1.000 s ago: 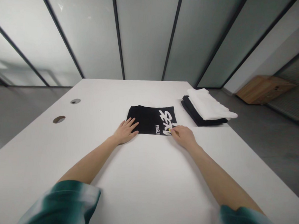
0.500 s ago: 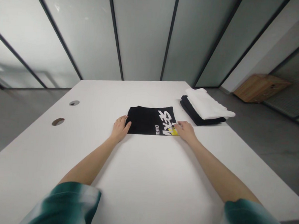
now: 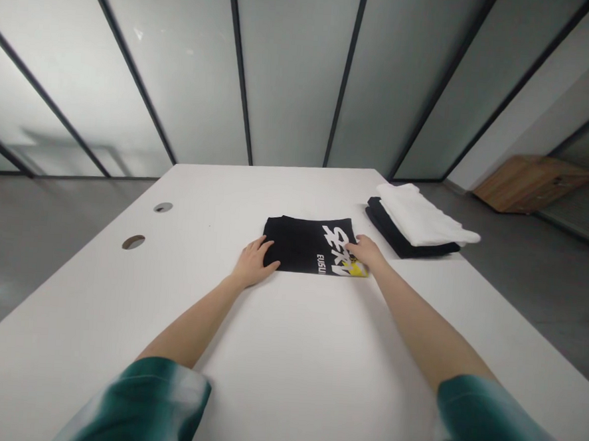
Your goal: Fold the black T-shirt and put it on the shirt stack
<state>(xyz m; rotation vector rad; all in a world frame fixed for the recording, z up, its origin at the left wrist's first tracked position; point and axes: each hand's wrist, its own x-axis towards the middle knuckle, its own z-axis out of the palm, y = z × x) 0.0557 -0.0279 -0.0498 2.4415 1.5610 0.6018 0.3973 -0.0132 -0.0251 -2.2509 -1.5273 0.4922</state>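
A black T-shirt (image 3: 298, 244), folded into a flat rectangle, lies on the white table (image 3: 296, 354). White lettering and a yellow patch show on its right part. At its left edge rests my left hand (image 3: 254, 263), fingers spread, the thumb by the near left corner. My right hand (image 3: 368, 253) is at the opposite edge, its thumb over the print and the other fingers bent at the side. The fingers of that hand are partly hidden, and the edge appears pinched between them.
To the right, a folded white garment (image 3: 419, 215) lies on top of folded black cloth (image 3: 398, 240). Two round holes, a far one (image 3: 163, 207) and a nearer one (image 3: 133, 242), pierce the tabletop at left. Frosted glass panels stand behind; a wooden cabinet (image 3: 531, 182) is on the floor at right.
The whole view has shifted slightly, so everything sits further right and lower. My right thumb reaches further over the print, and my left fingers are more spread. The T-shirt stays folded flat.
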